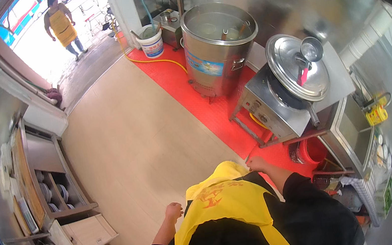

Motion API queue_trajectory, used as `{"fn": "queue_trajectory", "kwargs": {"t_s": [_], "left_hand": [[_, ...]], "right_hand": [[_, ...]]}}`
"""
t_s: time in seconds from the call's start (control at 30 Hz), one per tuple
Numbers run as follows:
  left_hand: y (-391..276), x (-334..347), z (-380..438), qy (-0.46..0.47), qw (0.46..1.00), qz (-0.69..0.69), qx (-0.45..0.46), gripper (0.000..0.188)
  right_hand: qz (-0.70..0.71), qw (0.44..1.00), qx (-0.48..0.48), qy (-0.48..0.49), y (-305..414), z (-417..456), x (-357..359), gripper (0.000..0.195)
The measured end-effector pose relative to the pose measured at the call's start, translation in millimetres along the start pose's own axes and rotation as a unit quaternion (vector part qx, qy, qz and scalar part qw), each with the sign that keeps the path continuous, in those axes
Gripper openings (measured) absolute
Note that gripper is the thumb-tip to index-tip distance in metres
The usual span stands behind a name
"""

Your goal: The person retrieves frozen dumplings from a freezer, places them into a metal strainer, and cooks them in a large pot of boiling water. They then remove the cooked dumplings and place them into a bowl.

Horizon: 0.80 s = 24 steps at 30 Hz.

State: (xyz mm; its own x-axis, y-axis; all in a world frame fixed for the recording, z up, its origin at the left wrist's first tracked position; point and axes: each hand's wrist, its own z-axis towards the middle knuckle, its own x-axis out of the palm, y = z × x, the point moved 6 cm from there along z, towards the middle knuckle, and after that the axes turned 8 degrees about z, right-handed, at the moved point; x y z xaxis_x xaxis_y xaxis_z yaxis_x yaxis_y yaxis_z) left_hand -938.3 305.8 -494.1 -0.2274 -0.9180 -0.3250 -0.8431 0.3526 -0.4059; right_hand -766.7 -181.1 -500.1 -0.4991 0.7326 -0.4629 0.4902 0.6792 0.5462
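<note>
My left hand (174, 211) hangs beside the yellow apron (227, 201), its fingers curled in and nothing visible in them. On the other side my right hand (257, 164) is held low by the apron's edge, above the border of the red floor mat (214, 119). A thin dark sliver shows at its fingertips; whether I hold it or it lies behind, I cannot tell. Ahead on the right stands a large steel pot (209, 82) of cloudy liquid. Nearer to me, a steel stove stand (274, 110) carries a pan with a metal lid (286, 67), and a pink-handled ladle (311, 50) rests on that lid.
Along the left runs a steel cabinet (44, 149) with stacked bowls (45, 192); a wooden door (91, 233) projects nearby. A yellow hose (156, 60) crosses the mat past a white bucket (153, 47). On the right are a sink (353, 129) and red bucket (314, 150). A person (61, 24) is outside.
</note>
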Motion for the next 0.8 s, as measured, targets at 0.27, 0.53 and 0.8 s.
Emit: {"fn": "queue_trajectory", "kwargs": {"t_s": [0.27,0.53,0.8], "left_hand": [[-19.6,-24.6,9.1,0.015,0.999,0.038,-0.003,0.028],[-92.7,-40.3,35.6,-0.028,0.999,0.009,-0.037,0.029],[-206.2,-69.4,49.2,-0.077,0.996,0.003,-0.054,0.03]], "right_hand": [[0.107,0.992,0.066,-0.022,16.5,7.8,-27.1,0.029],[0.213,0.969,-0.054,-0.114,124.4,109.5,-142.4,0.023],[0.241,0.921,-0.219,-0.213,330.4,203.2,-354.9,0.02]]}}
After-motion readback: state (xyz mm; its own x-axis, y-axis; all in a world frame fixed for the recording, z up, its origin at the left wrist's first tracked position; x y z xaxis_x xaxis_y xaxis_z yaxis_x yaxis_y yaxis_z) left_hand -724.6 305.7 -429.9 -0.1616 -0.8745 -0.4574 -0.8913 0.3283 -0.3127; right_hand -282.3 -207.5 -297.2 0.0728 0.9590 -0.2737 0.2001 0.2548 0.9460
